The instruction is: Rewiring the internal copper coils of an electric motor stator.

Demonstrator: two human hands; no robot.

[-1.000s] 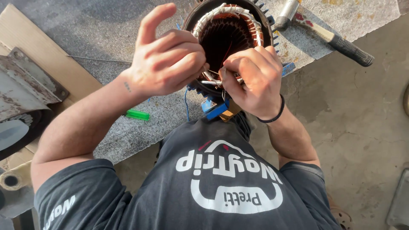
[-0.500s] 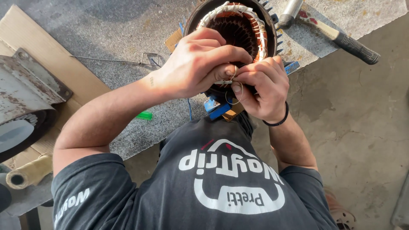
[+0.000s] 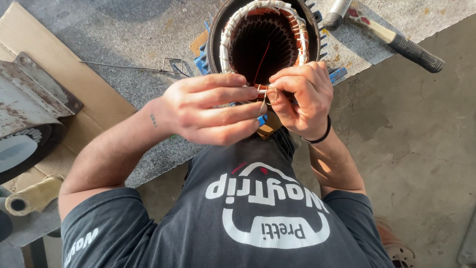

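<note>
At the near rim of the round motor stator (image 3: 265,37), which stands on the grey bench (image 3: 124,30), the left hand (image 3: 210,109) has its fingers stretched nearly flat, touching the binding string (image 3: 262,89), and the right hand (image 3: 302,97) is curled tight, pinching the same string.

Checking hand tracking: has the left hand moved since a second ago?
Yes. The left hand dropped from the motor stator rim, fingers now flattened, meeting the right hand.

Glossy copper-wire stator (image 3: 264,39) wrapped in white cloth tape; rough grey stone desk (image 3: 124,30); matt brown cardboard (image 3: 74,89).
</note>
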